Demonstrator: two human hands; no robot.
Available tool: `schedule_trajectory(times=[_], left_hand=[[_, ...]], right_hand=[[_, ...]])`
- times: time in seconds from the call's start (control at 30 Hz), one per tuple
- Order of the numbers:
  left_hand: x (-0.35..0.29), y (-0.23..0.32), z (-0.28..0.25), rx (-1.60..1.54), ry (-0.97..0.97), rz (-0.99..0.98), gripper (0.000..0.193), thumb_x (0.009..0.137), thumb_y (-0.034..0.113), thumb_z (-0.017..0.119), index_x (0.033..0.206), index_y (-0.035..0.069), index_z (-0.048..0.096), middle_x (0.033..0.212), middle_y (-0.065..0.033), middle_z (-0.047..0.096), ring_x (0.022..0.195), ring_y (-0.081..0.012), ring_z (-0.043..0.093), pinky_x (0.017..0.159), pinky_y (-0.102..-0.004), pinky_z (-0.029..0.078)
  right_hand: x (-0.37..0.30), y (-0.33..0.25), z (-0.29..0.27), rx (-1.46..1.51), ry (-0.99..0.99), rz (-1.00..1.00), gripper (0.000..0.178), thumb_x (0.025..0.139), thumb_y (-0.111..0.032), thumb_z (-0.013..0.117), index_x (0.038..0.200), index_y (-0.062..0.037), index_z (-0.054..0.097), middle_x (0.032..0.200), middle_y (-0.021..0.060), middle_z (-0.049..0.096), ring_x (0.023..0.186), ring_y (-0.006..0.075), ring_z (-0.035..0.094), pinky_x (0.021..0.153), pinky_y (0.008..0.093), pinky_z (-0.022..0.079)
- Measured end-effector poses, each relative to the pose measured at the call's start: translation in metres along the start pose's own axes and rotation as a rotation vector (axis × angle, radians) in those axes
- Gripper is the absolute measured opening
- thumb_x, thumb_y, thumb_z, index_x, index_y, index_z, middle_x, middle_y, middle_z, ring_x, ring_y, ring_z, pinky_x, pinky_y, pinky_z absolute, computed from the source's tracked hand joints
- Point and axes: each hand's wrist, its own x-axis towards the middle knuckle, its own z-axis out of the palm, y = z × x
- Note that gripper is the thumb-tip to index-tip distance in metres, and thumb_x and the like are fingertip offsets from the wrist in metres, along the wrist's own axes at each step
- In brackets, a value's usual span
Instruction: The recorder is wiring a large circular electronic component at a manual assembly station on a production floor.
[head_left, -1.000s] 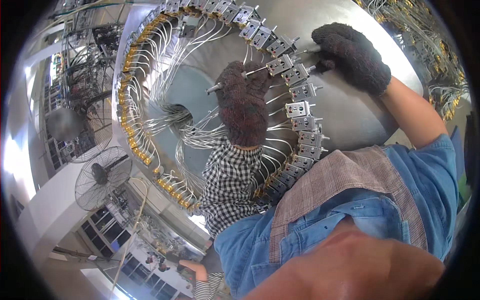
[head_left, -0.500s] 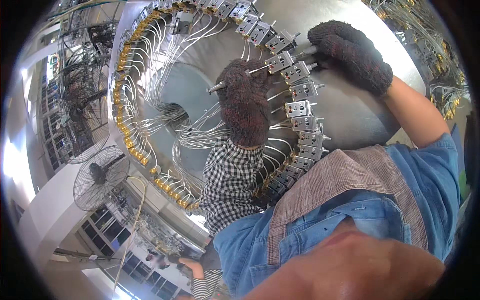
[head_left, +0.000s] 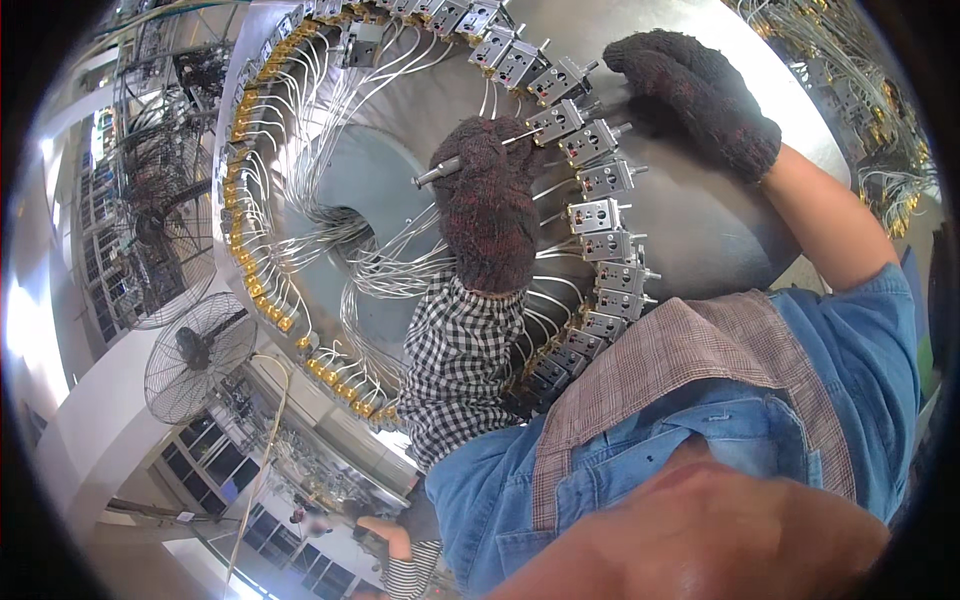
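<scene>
My left hand (head_left: 485,205), in a dark knitted glove, is closed around a slim screwdriver (head_left: 436,173). Its metal handle sticks out on the left, and the thin shaft reaches the near side of a small silver metal block (head_left: 556,121), where I cannot tell if the tip is seated. My right hand (head_left: 695,95), gloved alike, is just right of the block row, close to the pin of a neighbouring block (head_left: 562,82). Its fingers are bent together; their tips and anything inside are hidden.
Silver blocks with pins and brass-coloured parts (head_left: 240,170) ring the metal plate (head_left: 700,235). White wires (head_left: 400,270) run from them into a central hole. More wired parts (head_left: 890,150) hang at the far right. A fan (head_left: 200,345) and another person (head_left: 400,550) are at lower left.
My right hand has moved up and slightly left, away from the grey cylinder it was at beside the block. My left hand keeps the screwdriver nearly still at the same block.
</scene>
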Motion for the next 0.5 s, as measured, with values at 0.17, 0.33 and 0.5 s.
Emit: schedule_trajectory(times=[0.17,0.33,0.5], left_hand=[[0.003,0.000,-0.001,-0.013,-0.013,-0.016,0.031,0.077,0.017,0.059,0.103,0.005,0.046,0.099,-0.0133,0.052,0.093,-0.0266,0.053,0.080,-0.0413,0.046],[0.005,-0.002,-0.005,-0.126,0.009,-0.058,0.026,0.077,0.016,0.059,0.097,0.004,0.047,0.098,-0.0133,0.053,0.092,-0.0269,0.053,0.079,-0.0407,0.047],[0.006,-0.005,-0.013,-0.153,0.039,-0.045,0.022,0.077,0.013,0.058,0.094,0.003,0.047,0.096,-0.0130,0.052,0.090,-0.0272,0.053,0.077,-0.0407,0.047]], right_hand=[[0.002,0.005,0.007,0.228,0.099,-0.213,0.044,0.063,0.003,0.065,0.105,0.0002,0.048,0.113,0.0158,0.044,0.085,0.0221,0.059,0.068,0.0283,0.052],[0.010,0.000,0.005,0.611,0.186,0.198,0.039,0.069,0.001,0.061,0.106,-0.0003,0.048,0.111,0.0135,0.046,0.085,0.0213,0.059,0.068,0.0285,0.052],[0.010,-0.020,0.005,1.080,0.183,0.635,0.029,0.080,-0.007,0.052,0.109,-0.0025,0.047,0.102,0.0104,0.052,0.080,0.0180,0.060,0.060,0.0258,0.051]])
